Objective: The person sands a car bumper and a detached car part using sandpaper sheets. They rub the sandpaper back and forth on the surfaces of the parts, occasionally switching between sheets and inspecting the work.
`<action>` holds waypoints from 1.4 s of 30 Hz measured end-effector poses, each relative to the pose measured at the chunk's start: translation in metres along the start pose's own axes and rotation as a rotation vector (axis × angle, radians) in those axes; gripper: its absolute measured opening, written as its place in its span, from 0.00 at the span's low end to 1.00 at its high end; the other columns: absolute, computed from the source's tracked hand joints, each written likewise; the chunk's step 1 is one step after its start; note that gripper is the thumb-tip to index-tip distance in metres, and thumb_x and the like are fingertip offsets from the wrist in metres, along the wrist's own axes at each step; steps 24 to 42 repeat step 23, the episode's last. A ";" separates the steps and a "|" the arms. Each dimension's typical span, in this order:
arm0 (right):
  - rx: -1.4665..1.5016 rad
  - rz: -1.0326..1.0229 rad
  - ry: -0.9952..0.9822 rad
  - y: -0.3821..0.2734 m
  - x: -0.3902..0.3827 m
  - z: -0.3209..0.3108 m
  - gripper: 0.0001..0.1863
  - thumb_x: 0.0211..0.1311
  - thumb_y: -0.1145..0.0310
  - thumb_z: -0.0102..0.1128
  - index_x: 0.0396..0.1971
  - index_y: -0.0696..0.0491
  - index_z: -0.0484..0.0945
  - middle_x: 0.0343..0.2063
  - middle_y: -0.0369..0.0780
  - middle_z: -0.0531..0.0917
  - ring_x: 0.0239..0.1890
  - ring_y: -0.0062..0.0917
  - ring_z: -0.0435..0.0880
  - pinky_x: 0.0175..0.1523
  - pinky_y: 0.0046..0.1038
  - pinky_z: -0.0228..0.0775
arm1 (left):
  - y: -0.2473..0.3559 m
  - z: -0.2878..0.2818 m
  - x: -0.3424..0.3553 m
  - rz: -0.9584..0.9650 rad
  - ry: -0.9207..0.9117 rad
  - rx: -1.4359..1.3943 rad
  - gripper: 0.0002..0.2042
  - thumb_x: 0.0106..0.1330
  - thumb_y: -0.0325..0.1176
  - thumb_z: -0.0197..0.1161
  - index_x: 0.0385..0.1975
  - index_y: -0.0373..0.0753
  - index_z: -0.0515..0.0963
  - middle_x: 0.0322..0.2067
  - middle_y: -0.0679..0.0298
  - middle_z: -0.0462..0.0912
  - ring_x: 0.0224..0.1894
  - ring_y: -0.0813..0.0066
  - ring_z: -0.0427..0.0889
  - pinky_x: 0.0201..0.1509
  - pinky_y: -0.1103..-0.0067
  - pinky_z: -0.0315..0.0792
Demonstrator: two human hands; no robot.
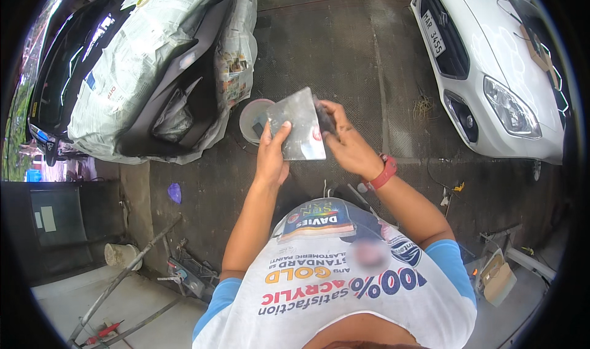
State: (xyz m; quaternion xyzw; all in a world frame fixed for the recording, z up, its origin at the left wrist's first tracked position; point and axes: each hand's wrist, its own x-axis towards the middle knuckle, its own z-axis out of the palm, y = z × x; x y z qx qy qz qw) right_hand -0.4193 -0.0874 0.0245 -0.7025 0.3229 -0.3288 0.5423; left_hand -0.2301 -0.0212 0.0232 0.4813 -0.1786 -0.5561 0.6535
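Out in front of my chest, my left hand (271, 158) grips a shiny silver-grey flat rectangular plate (296, 131), its thumb pressed on the upper face. My right hand (349, 145) is at the plate's right edge, fingers curled round a dark grey, soft-looking piece (323, 118). Part of that piece is hidden behind the plate, so its kind does not show. A red wristband (385, 172) circles my right wrist. Just beyond my left hand, a round pale bucket (247, 125) stands on the floor, partly covered by the plate and hand.
A dark car (184, 66) partly covered in newspaper (138, 60) stands at left, a white car (476, 35) at right. Nearer on the left lie a purple scrap (174, 193), a dirty white bucket (123, 257) and metal poles (132, 266). A cardboard piece (496, 278) sits lower right.
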 end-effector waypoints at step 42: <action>1.187 0.409 0.178 0.042 -0.021 -0.029 0.26 0.73 0.69 0.56 0.68 0.59 0.70 0.59 0.48 0.83 0.60 0.37 0.85 0.65 0.41 0.80 | -0.039 -0.008 0.013 -0.123 0.105 0.015 0.22 0.75 0.38 0.63 0.63 0.34 0.73 0.54 0.58 0.84 0.56 0.69 0.85 0.63 0.71 0.77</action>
